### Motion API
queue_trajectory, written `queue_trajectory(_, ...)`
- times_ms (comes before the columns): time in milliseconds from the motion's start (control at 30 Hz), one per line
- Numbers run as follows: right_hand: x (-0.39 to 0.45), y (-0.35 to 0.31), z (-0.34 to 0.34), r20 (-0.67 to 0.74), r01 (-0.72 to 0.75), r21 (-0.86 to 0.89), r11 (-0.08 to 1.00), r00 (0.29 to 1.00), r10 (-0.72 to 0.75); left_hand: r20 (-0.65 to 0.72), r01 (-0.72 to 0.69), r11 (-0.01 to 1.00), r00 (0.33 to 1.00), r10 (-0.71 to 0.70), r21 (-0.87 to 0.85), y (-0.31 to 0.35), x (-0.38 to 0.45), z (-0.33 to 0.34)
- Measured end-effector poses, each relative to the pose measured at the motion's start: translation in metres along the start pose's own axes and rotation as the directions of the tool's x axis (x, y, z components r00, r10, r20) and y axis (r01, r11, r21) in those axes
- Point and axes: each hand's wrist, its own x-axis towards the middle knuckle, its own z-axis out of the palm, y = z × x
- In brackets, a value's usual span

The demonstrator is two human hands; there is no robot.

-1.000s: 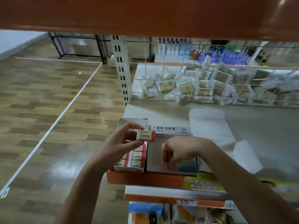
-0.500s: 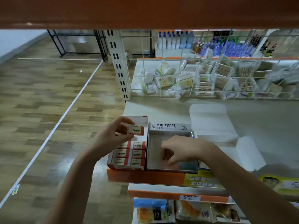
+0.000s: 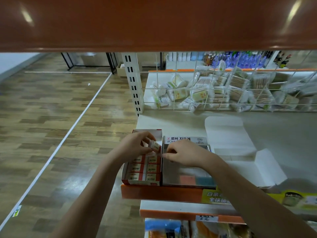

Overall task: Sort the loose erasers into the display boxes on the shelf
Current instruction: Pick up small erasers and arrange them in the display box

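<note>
White shelf point(image 3: 180, 121) under an orange ledge carries our two display boxes. At left, the red box point(image 3: 143, 170) holds rows of erasers; our left hand point(image 3: 135, 146), its grip pinched on one eraser point(image 3: 155, 146), has dropped lower over it than a second ago (placement looks close). Our right hand point(image 3: 184, 154) has shifted from deep in the grey box point(image 3: 187, 170) to its left wall, fingertips together on the edge

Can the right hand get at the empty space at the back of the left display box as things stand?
Probably not directly: the left hand, holding an eraser, hovers right over that back space of the left display box. The right hand sits at the dividing wall beside it.
</note>
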Motion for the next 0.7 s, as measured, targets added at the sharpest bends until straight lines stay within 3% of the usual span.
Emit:
queue_trajectory(167,0.003,-0.005,0.003,-0.003,-0.018,-0.004,1.0,1.0,0.018,-0.032,-0.016,0.945,0.999,0.028,0.325,0.003,0.003,-0.002)
queue_trajectory(400,0.004,-0.007,0.0,0.02,-0.065,0.039,0.997,0.998,0.064,0.044,-0.061,0.882,0.998,0.046,0.468,0.011,0.016,0.004)
queue_trajectory(467,0.005,-0.007,-0.001,0.02,-0.077,0.065,0.995,0.997,0.076,0.045,-0.071,0.88,0.997,0.057,0.47,0.012,0.018,0.003)
queue_trajectory(700,0.006,-0.008,-0.002,0.024,-0.12,0.117,0.986,0.993,0.118,0.05,-0.104,0.971,0.994,0.095,0.217,0.007,0.012,-0.005)
